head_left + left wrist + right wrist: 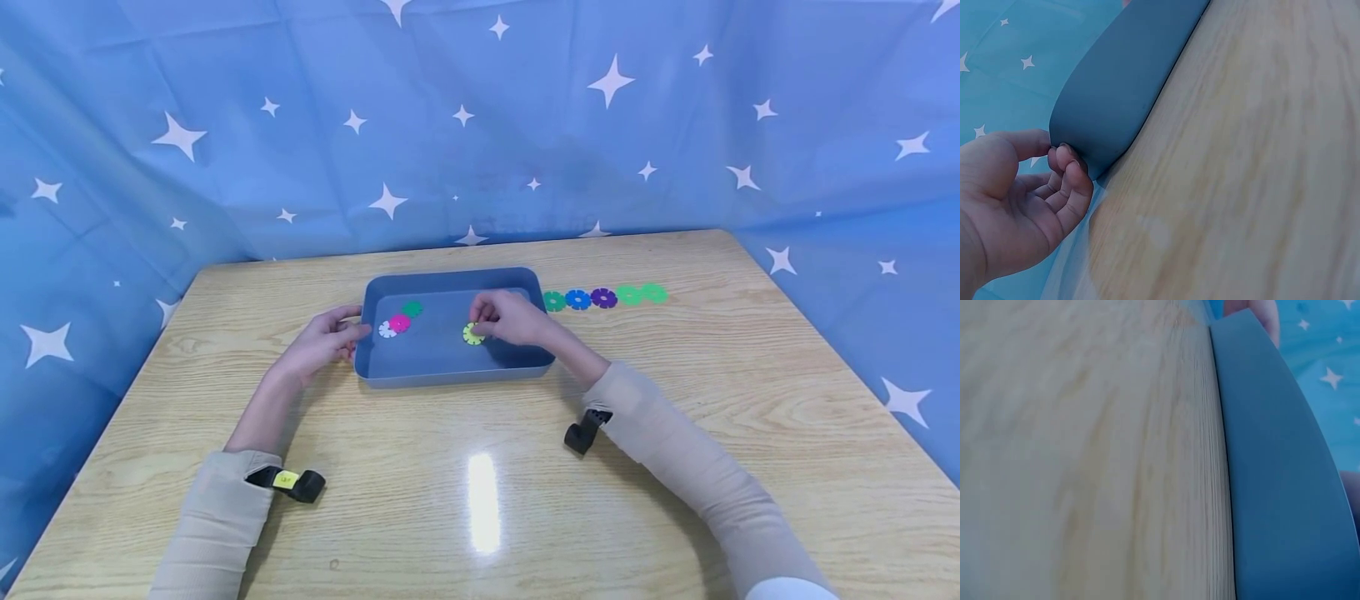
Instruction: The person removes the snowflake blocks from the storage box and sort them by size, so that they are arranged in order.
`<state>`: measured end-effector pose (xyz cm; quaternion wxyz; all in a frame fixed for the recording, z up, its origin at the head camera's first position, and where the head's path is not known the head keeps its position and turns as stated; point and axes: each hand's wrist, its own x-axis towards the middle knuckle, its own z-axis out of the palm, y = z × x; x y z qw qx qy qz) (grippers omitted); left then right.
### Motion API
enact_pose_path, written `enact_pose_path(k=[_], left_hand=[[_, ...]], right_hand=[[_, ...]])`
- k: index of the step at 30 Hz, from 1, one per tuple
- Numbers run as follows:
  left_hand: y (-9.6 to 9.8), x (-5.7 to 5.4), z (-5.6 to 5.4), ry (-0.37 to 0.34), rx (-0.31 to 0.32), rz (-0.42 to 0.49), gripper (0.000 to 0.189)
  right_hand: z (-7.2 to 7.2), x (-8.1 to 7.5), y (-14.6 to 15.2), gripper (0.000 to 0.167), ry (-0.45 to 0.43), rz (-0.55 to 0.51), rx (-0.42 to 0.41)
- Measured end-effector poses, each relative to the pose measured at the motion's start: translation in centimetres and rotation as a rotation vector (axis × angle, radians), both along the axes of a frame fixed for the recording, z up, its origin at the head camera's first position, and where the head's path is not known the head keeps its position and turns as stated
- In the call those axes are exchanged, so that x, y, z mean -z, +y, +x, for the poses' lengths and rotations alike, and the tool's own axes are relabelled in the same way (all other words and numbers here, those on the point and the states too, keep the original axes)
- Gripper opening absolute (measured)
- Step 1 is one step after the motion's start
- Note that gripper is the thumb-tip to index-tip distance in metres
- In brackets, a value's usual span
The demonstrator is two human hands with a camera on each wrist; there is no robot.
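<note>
A grey-blue rectangular tray (420, 379) lies on the table. My left hand (318, 343) grips its left end, the thumb at the rim and the fingers against the outer wall, as the left wrist view also shows on the tray's outside (1122, 81). Inside the tray, my right hand (510, 317) pinches a yellow notched plastic disc (472, 335) between thumb and fingers, low over the tray floor. In the tray's left half lie a white disc (386, 330), a pink disc (400, 322) and a green disc (412, 308). The tray wall hides most of the right hand in the right wrist view.
Right of the tray runs a row of notched discs: a green one (554, 301), a blue one (578, 300), a purple one (603, 297) and two light green ones (655, 293). The wooden table (405, 492) ends before a blue star-patterned cloth (480, 150).
</note>
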<state>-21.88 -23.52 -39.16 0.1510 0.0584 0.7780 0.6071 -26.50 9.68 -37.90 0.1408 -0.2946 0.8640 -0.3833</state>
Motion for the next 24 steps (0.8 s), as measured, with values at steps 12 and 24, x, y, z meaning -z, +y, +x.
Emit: enact_pose_path(k=[12,24], left_hand=[[0.0,-0.1,0.0,-0.004,0.002,0.001,0.062],[0.0,0.1,-0.1,-0.009,0.001,-0.008,0.061]], right_hand=[[-0.4,-1.3,3.1,0.008,0.011,-0.063,0.111],[-1.0,-2.3,7.1,0.015,0.071,-0.08,0.212]])
